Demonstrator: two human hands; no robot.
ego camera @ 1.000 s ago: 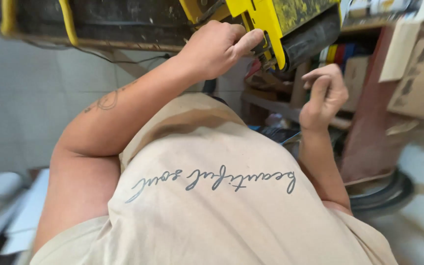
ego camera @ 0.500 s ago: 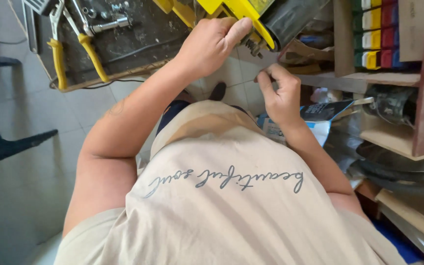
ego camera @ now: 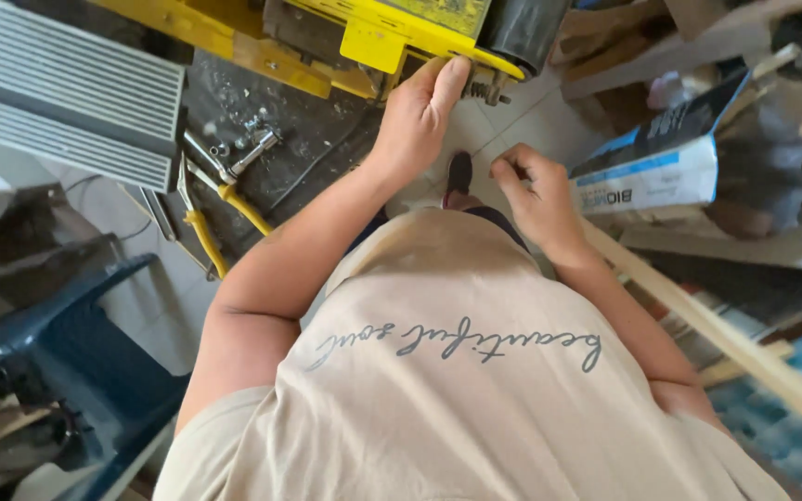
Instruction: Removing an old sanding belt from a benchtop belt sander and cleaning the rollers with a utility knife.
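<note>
My left hand (ego camera: pixel 417 113) reaches up to a yellow metal machine (ego camera: pixel 392 28). Its thumb lies along the machine's lower edge beside a small spring and bolt (ego camera: pixel 482 91), and the fingers tuck under the frame. My right hand (ego camera: pixel 533 197) hovers lower and to the right, over the tiled floor. Its fingers are curled in and nothing shows inside them. My beige shirt (ego camera: pixel 457 390) fills the lower half of the view. One dark shoe (ego camera: pixel 458 173) shows between my arms.
A dirty dark board (ego camera: pixel 271 111) under the machine carries yellow-handled pliers (ego camera: pixel 204 227) and a metal wrench (ego camera: pixel 245 153). A grey ribbed panel (ego camera: pixel 67 93) lies upper left and a blue plastic chair (ego camera: pixel 76 371) lower left. A white and blue bag (ego camera: pixel 661 167) and wooden slats (ego camera: pixel 726 343) lie to the right.
The view has swung, so the board, tools and chair now show at left. My left hand stays on the yellow machine. My right hand has dropped away from it, fingers curled.
</note>
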